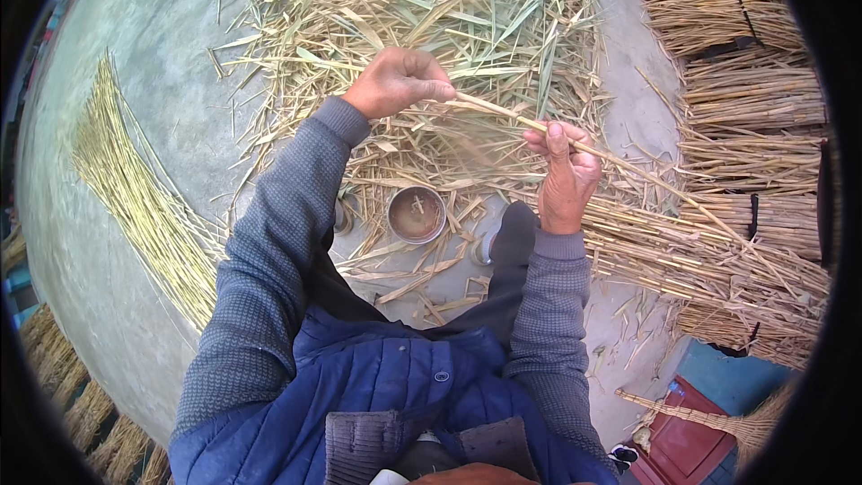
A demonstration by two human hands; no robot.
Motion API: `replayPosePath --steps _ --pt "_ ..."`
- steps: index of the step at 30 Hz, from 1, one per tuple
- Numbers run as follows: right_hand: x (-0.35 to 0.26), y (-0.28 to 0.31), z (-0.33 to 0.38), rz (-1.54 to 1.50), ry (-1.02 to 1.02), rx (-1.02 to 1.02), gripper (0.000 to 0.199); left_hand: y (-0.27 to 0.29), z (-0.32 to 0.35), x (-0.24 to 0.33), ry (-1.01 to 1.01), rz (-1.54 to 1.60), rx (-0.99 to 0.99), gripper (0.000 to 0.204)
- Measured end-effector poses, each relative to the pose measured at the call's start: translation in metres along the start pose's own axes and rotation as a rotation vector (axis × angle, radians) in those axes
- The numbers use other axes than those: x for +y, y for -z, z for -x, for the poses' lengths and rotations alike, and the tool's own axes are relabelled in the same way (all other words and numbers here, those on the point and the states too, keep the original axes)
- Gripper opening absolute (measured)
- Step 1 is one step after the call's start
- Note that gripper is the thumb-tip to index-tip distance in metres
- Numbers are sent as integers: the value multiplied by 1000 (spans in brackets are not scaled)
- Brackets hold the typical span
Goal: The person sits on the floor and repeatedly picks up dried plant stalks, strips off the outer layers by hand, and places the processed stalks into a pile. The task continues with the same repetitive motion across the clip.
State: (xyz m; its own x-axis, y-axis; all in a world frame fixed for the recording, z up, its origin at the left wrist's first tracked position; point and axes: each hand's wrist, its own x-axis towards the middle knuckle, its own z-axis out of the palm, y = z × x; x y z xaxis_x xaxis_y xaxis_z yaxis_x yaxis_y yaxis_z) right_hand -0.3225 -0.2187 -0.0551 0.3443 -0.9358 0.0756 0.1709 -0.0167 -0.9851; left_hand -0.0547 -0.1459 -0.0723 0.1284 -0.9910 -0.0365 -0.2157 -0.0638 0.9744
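Note:
A long dry reed stalk (620, 160) stretches between my two hands, slanting down to the right. My left hand (401, 83) pinches its upper left end between thumb and fingers. Farther along, my right hand (567, 171) grips the same stalk, thumb on top. Beneath my right forearm and to its right lies a loose bundle of similar stalks (682, 256). Stripped reed leaves (449, 18), green and tan, form a wide heap on the floor beyond my hands.
A round metal bowl (417, 215) stands between my feet. To the left lies a sheaf of thin yellow-green stalks (148, 207). Tied reed bundles (750, 94) are stacked along the right. A broom (718, 419) rests over a dark red board (678, 440) at lower right.

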Motion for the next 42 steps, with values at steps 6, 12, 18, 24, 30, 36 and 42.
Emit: replayPosePath --steps 6,12,18,24,30,36,42 --pt "4 2 6 -5 6 -43 23 24 -3 -17 -23 417 400 15" --pt "5 5 7 -25 -25 -16 24 85 9 -24 -84 405 733 22" --pt "9 -1 4 -28 -42 20 25 82 18 -20 -268 -1138 717 28" --pt "10 -9 4 -39 -46 22 22 81 25 -19 177 -507 305 41" --pt "12 -11 5 -37 -36 -5 23 67 16 -42 134 -233 27 21" --pt "17 -16 5 -39 -19 -57 24 80 14 -44 -146 -1138 587 26" --pt "19 -28 2 -53 -114 -96 24 31 10 -3 -325 -668 410 37"
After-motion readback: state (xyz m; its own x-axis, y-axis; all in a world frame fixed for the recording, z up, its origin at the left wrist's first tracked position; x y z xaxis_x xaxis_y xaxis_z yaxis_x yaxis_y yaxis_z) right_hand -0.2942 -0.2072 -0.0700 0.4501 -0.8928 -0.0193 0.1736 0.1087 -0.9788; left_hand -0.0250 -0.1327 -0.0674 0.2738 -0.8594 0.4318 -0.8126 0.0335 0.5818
